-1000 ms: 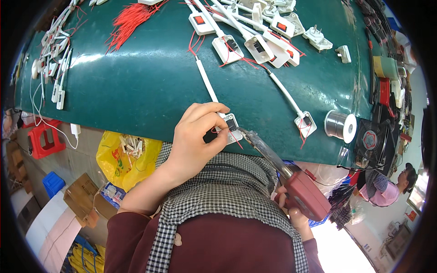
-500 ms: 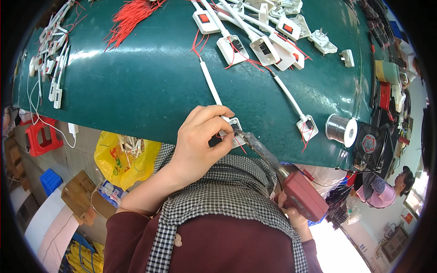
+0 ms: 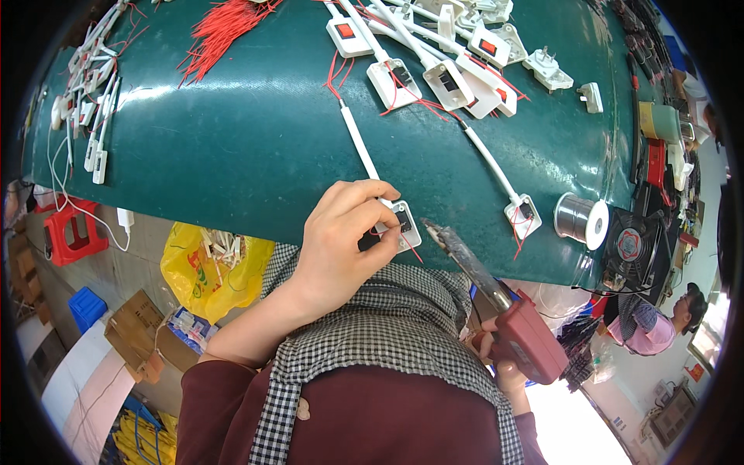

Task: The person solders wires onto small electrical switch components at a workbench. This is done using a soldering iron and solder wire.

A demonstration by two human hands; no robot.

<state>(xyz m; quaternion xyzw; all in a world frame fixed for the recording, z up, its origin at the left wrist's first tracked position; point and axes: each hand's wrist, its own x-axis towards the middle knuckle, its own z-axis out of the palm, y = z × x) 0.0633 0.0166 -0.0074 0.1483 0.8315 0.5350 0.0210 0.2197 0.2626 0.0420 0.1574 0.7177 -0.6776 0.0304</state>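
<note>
My left hand [image 3: 346, 232] is closed in a pinch at a white switch housing [image 3: 412, 235] near the table's front edge. A bit of red wire [image 3: 375, 231] shows inside the curl of its fingers, though the pinched tip is hidden. Inside the housing is a black switch [image 3: 404, 221], and a white tube [image 3: 358, 141] runs away from it. My right hand [image 3: 502, 364], partly hidden, grips the dark red handle of a soldering iron [image 3: 531, 341]. The iron's tip is just right of the housing, apart from it.
A second wired housing [image 3: 523, 217] lies to the right, beside a solder spool [image 3: 581, 221] and a black fan [image 3: 632, 240]. More housings [image 3: 395, 85] and red wires [image 3: 225, 35] lie at the back. A yellow bag [image 3: 194, 267] stands below the table; a person [image 3: 647, 325] is at far right.
The soldering iron has drawn back to the right and slightly down, its tip leaving the switch. My left hand has barely moved.
</note>
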